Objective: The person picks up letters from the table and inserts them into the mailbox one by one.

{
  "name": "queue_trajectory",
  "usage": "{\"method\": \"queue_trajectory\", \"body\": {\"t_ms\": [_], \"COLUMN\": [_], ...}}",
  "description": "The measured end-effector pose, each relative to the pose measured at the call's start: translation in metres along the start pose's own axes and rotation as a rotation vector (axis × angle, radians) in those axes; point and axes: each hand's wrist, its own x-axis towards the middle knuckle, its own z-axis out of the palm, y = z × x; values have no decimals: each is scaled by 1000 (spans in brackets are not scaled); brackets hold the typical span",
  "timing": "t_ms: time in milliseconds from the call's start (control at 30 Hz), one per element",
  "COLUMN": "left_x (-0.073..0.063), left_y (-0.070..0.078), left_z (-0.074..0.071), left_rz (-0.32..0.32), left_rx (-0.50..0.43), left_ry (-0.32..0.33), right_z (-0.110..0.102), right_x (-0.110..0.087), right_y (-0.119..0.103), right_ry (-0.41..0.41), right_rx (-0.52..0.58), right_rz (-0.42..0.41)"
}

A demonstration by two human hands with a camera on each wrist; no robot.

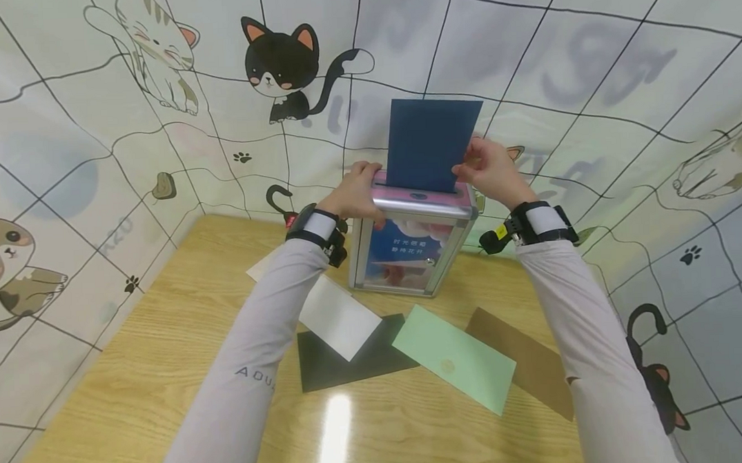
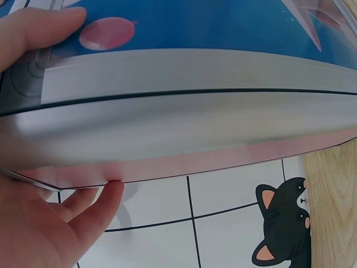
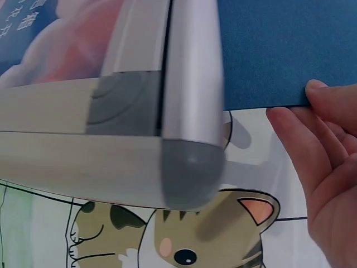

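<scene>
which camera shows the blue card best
The head view: nearly the whole blue card shows, rising from the box, with the right hand pinching its edge. The right wrist view has only a cropped close-up of it. The left wrist view misses it; the blue there is on the box.

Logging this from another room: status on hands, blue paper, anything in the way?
Left hand gripping box at upper left. Right hand pinching blue paper by its edge. Paper upright at top slot; nothing seen blocking it.
</scene>
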Motion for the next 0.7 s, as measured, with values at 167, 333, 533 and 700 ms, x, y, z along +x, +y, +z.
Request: {"method": "queue_trajectory", "body": {"t_ms": [167, 333, 533, 700], "left_x": [0, 0, 0, 0], "left_y": [-1, -1, 0, 0], "left_z": [0, 1, 0, -1], "left_rz": [2, 2, 1, 0], "left_rx": [10, 7, 18, 17], "left_ry": [-6, 0, -3, -11], "right_z": [8, 16, 20, 17], "right_x": [-1, -1, -2, -4], "right_y": [6, 14, 17, 17], "right_ry": [-7, -22, 4, -53], "right_rx": [-17, 65, 93, 53], "right_rz": [12, 7, -23, -25]}}
